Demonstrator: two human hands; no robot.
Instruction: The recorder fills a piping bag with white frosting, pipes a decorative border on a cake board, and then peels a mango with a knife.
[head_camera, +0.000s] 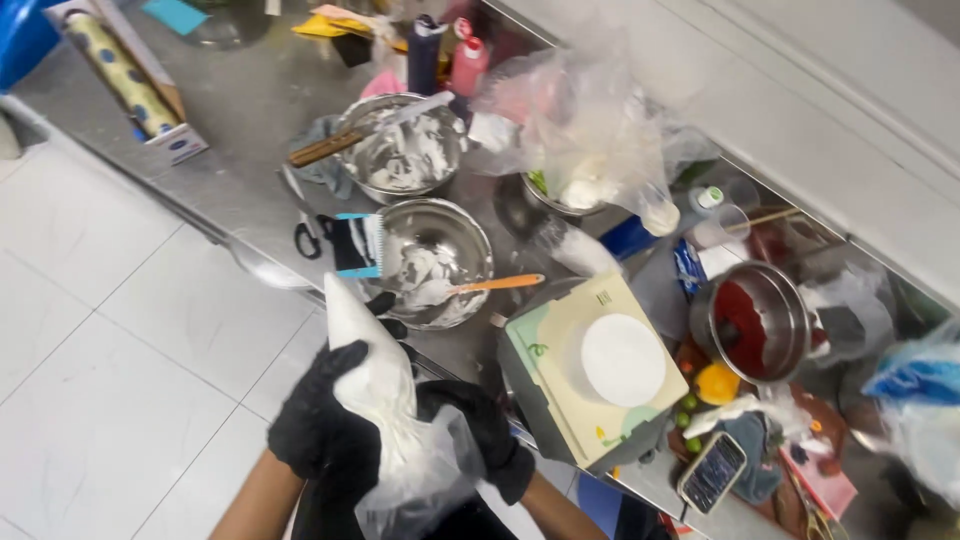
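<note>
A clear piping bag (375, 400) filled with white cream is held nearest the camera, over the white tiled floor (110, 330) just off the edge of the steel counter (240, 110). It is gripped by two black-gloved hands: the left hand (325, 415) is wrapped around the bag's side with the fingers curled closed on it, and the right hand (480, 425) is closed around the crumpled upper plastic at the bag's wide end. The bag's pointed tip is directed up toward the counter. Just beyond the tip, a steel bowl (430, 262) smeared with white cream is seen, with an orange-handled spatula (485, 285) resting in it and a black-and-blue scraper (357, 245) propped at its left rim. To the right of that bowl, a pale square board (590, 370) bearing a round white disc (622, 360) is set. Left of the bowl, black-handled scissors (305, 232) are laid on the counter. Behind the bowl, a second steel bowl (405, 150) with cream and a wooden-handled palette knife (345, 140) is placed. Farther right of the board, a small pot (755, 320) of red sauce and a phone (712, 472) are found among clutter. At the far left of the counter, a box holding a patterned roll (125, 75) is laid.
</note>
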